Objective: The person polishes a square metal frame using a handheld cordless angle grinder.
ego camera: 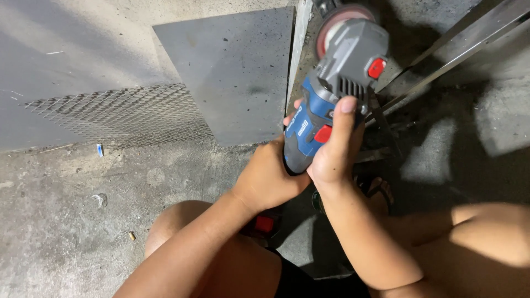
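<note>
Both hands gripped the blue-and-grey angle grinder (331,105) at upper centre: the left hand (270,176) wrapped its rear body, the right hand (334,149) closed over the top. Its disc (337,25) met a metal edge; no finished cut was discernible. A steel sheet (237,72) and mesh (121,113) lay on the floor (72,221), upper left.

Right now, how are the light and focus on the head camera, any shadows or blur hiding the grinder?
Head view: hard light from one side, with deep shadow across the floor on the right behind the metal bars; the grinder and both hands, left hand and right hand, are lit and sharp; its disc is half cut by the top edge; the mesh is clear, no glare.
</note>
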